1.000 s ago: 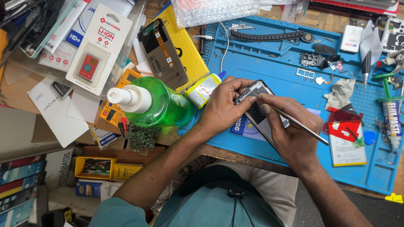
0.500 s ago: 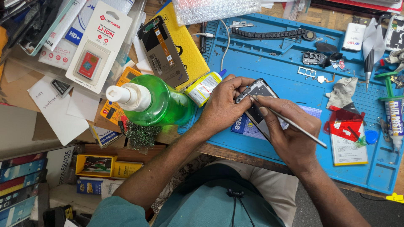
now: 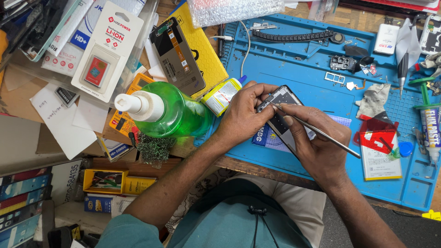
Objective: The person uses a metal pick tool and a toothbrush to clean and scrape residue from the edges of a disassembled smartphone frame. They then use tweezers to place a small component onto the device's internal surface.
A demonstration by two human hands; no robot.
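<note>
The opened phone shows matt dark plastic and grey metal inside; the thin tool looks like bright, polished metal; the mat is matt blue rubber, scuffed and dusty; the spray bottle is glossy translucent green plastic with a white plastic nozzle; the bubble wrap is clear, shiny film; the battery packet is smooth white card under clear plastic; the counter edge is bare, worn wood; the crumpled rag is soft grey cloth.

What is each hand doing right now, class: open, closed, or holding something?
Left hand: closed, gripping the opened phone by its upper edge.
Right hand: closed, holding thin metal tweezers, tip on the phone's inside.
</note>
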